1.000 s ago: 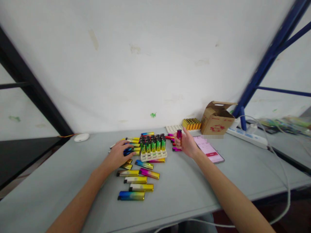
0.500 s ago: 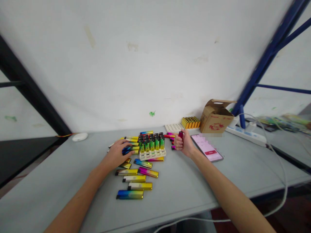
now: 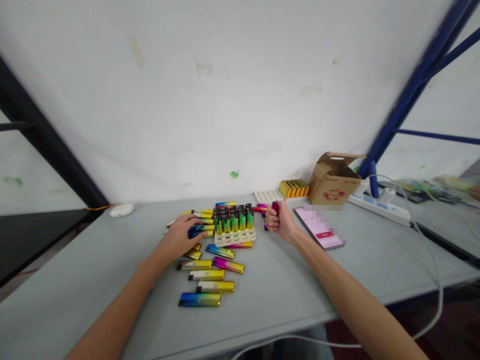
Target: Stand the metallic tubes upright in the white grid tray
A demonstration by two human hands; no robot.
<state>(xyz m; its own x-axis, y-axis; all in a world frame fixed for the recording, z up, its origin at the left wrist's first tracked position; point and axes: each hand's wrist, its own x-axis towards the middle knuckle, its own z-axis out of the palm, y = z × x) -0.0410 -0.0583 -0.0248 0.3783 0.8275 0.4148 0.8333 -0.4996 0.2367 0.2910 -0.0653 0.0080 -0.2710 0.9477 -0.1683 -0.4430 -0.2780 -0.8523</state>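
A white slotted tray stands mid-table, holding several upright green-and-yellow lighters. My right hand is closed in a fist round a magenta lighter just right of the tray. My left hand rests left of the tray, its fingers curled on a blue lighter. Several loose lighters, gold, blue and pink, lie flat in front of the tray and under my left hand.
A phone with a pink screen lies right of my right hand. Behind it sit a cardboard box, a tray of orange lighters, and a white power strip with cables. A white oval object lies at the back left.
My right hand has closed from a loose hold into a fist round the magenta lighter and dropped slightly. My left hand has stayed on the blue lighter.
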